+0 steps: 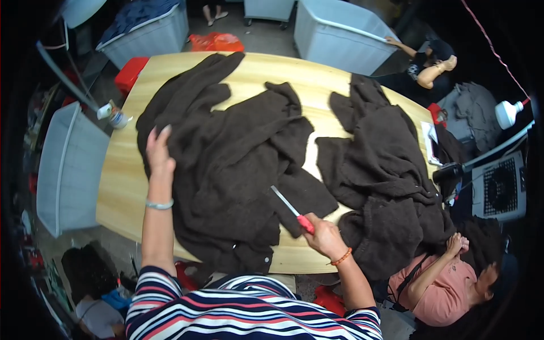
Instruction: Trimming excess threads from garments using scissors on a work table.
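A large dark brown knitted garment [226, 158] lies spread over the left and middle of a light wooden table [122, 187]. My left hand [158, 153] rests flat on the garment's left side, fingers pointing away from me. My right hand [324, 235] grips a tool with a red handle and a thin pale blade [292, 208], its tip lying on the garment near the table's front edge. A second pile of the same dark knitwear [385, 170] covers the table's right part.
Grey plastic bins stand at the left [65, 170], back left [147, 34] and back right [340, 37]. A person in a pink top [442, 283] sits at the lower right. Another person's arm [433, 71] shows at the far right. A small bottle [116, 117] sits at the table's left edge.
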A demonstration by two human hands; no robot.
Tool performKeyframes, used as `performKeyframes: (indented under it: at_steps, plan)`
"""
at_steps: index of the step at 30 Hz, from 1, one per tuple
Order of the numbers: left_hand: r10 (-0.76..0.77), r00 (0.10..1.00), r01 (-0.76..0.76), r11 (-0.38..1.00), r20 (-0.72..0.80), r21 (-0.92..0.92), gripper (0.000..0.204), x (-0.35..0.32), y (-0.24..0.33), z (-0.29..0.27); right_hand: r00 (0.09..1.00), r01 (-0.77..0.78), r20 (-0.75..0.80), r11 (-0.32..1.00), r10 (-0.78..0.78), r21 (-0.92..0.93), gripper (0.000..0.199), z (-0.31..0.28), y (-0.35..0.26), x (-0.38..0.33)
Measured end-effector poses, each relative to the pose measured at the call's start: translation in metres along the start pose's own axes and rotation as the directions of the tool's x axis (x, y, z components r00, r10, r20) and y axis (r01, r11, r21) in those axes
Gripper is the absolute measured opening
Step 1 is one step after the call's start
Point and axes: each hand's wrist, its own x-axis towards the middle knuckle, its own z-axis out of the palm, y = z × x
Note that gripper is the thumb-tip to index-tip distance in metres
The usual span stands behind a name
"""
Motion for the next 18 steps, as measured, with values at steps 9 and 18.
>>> performKeyframes:
  at_steps: [9,18]
  plan:
    - [-0.718,0.284,-0.7,0.298,0.635,0.649,0.045,-0.209,-0.057,-0.009,0.996,-0.068,-0.05,0.997,0.07,0.042,0.022,-0.005,0.01,-0.001]
    - [-0.61,0.431,-0.639,0.314,0.665,0.702,0.025,-0.205,-0.043,-0.016,0.998,-0.066,-0.001,0.997,0.066,0.051,0.027,0.017,0.018,0.007]
